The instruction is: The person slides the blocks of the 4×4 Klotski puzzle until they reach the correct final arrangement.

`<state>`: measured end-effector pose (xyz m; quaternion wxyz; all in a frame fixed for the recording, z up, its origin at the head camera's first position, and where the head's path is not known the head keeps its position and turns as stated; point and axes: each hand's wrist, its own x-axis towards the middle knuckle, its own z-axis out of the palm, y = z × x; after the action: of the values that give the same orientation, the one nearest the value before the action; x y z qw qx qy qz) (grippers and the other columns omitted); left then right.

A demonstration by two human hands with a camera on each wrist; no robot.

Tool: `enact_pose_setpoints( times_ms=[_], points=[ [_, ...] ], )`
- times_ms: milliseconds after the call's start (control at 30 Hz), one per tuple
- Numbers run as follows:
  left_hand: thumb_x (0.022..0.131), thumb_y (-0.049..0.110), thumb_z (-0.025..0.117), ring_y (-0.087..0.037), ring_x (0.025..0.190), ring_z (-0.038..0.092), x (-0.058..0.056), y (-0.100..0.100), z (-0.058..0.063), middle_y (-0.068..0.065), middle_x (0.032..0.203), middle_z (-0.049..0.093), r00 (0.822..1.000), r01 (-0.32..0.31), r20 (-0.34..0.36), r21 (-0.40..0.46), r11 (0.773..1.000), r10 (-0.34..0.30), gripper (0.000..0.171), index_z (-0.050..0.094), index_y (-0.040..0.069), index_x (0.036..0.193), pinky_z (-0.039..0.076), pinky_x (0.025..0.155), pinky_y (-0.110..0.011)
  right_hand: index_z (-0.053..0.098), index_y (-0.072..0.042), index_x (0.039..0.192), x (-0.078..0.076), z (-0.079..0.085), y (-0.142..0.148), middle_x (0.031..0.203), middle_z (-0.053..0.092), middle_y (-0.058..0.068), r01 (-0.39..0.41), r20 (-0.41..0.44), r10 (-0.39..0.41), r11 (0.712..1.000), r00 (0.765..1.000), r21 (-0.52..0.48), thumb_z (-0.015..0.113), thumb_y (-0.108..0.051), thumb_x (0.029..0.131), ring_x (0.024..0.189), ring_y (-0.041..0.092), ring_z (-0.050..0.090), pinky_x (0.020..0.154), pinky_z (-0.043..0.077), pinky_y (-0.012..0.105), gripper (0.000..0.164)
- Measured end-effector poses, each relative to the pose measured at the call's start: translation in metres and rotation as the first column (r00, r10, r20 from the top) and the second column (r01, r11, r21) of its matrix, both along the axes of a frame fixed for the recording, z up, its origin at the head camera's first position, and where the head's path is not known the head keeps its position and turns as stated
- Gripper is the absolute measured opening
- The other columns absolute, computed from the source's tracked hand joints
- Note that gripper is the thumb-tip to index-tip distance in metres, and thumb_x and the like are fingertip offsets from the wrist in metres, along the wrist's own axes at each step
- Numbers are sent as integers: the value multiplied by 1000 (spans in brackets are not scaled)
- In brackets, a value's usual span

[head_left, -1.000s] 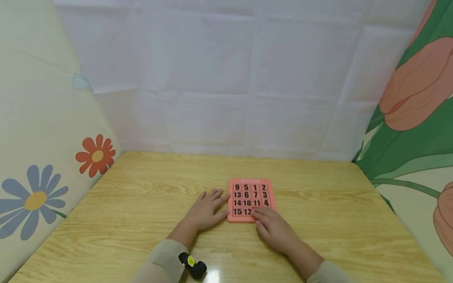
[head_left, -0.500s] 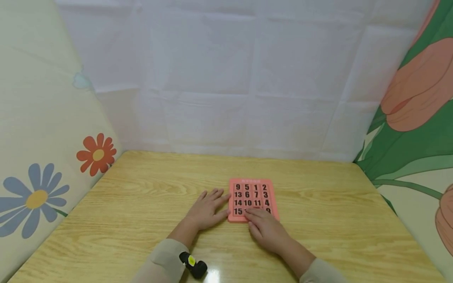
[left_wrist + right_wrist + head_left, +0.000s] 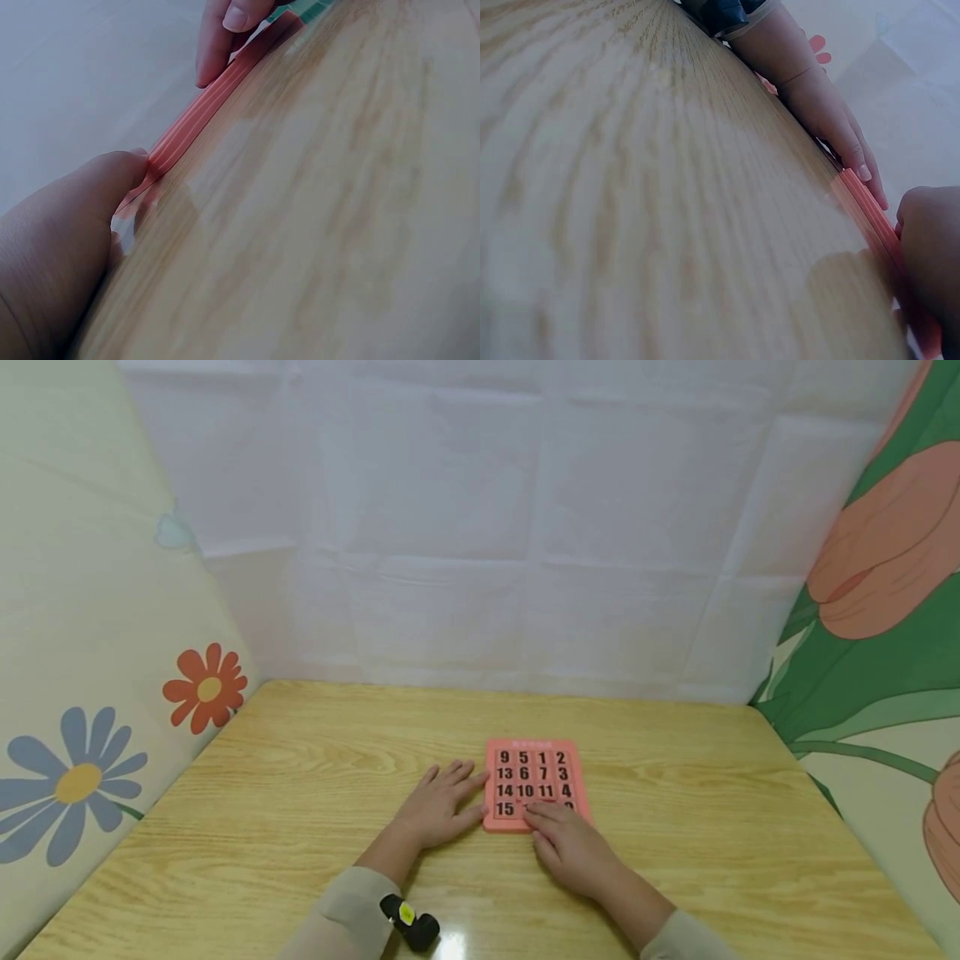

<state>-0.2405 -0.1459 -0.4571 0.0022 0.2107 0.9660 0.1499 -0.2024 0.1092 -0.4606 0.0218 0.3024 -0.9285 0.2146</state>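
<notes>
A pink sliding number puzzle (image 3: 532, 744) lies flat on the table, its square tiles bearing black numbers. My left hand (image 3: 435, 810) rests on the table with fingers spread; its thumb and fingertips touch the puzzle's left edge. In the left wrist view the left thumb (image 3: 112, 169) meets the puzzle's corner. My right hand (image 3: 576, 856) reaches over the front edge, its fingertips on the bottom row of tiles. Its fingers hide most of that row right of the 15 tile (image 3: 505, 809). In the right wrist view the right hand (image 3: 934, 255) stands close over the puzzle's pink side (image 3: 870, 206).
The wood-grain table (image 3: 337, 727) extends around the puzzle. A white cloth (image 3: 435, 527) hangs behind it, with flower-printed cloths at left (image 3: 75, 610) and right (image 3: 885, 652). A black strap piece with a yellow mark (image 3: 411, 923) sits at the left sleeve.
My right hand has shifted left along the bottom row, covering much of the 12 and partly uncovering the lower right tile, then edged slightly back right. The left hand has stayed put.
</notes>
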Motion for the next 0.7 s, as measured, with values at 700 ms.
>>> enact_pose_setpoints(
  times_ms=[700],
  points=[
    [99, 53, 45, -31, 150, 25, -1, 0, 0, -10, 160, 32, 1000, 10, -5, -9, 1000, -10, 61, 40, 22, 151, 14, 124, -54, 62, -9, 132, 0, -3, 16, 141, 58, 6, 26, -48, -27, 999, 998, -23, 52, -21, 99, 134, 29, 51, 114, 39, 48, 37]
  ],
)
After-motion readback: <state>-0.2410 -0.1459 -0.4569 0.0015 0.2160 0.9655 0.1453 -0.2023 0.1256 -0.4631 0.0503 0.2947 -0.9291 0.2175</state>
